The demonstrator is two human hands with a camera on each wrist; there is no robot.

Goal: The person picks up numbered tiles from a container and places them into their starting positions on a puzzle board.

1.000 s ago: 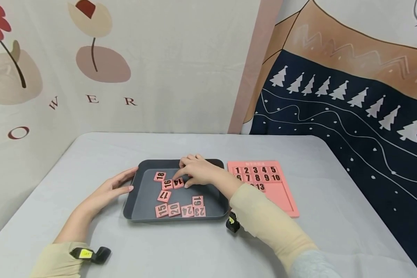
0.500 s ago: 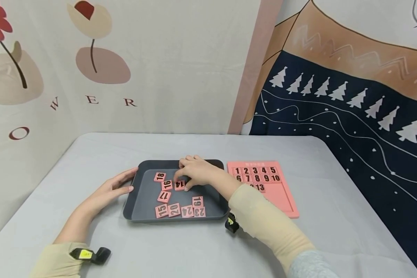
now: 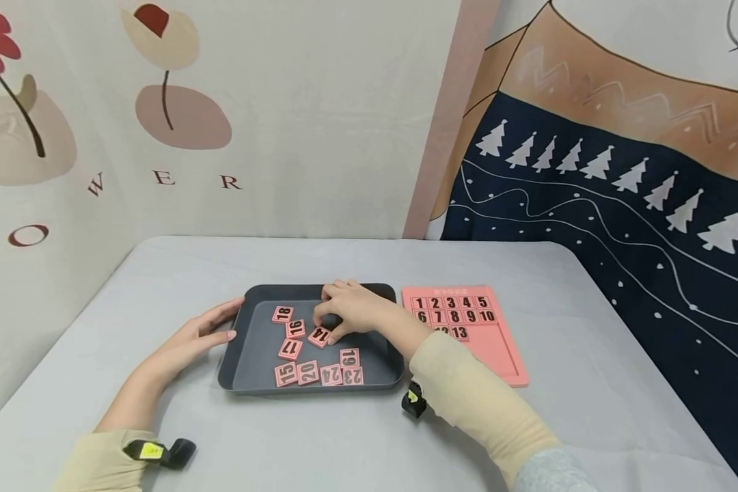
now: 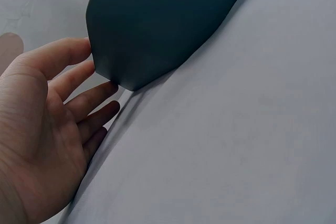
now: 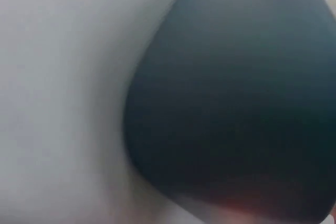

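In the head view, my right hand [image 3: 353, 309] reaches into the dark grey tray [image 3: 258, 384] from the right, pinching the pink number tile 14 [image 3: 319, 336] between thumb and index finger. The tile sits askew, low over the tray floor. Against the tray's left side rests my left hand [image 3: 190, 339], its fingers extended and thumb apart. The left wrist view shows that hand [image 4: 50, 114] with its fingertips right at the tray's outer wall [image 4: 157, 24]. Mostly the blurred tray side [image 5: 226, 93] fills the right wrist view.
Other pink number tiles lie scattered in the tray, among them 18 [image 3: 283, 313], 17 [image 3: 290, 349] and 19 [image 3: 349, 357]. Right of the tray is a pink number board [image 3: 498, 355] with tiles in its upper rows; my right forearm [image 3: 467, 389] covers part of it.
My right hand has drawn tile 14 slightly toward me and away from tile 16, turning it on the tray floor. The left hand stays at the tray's side.
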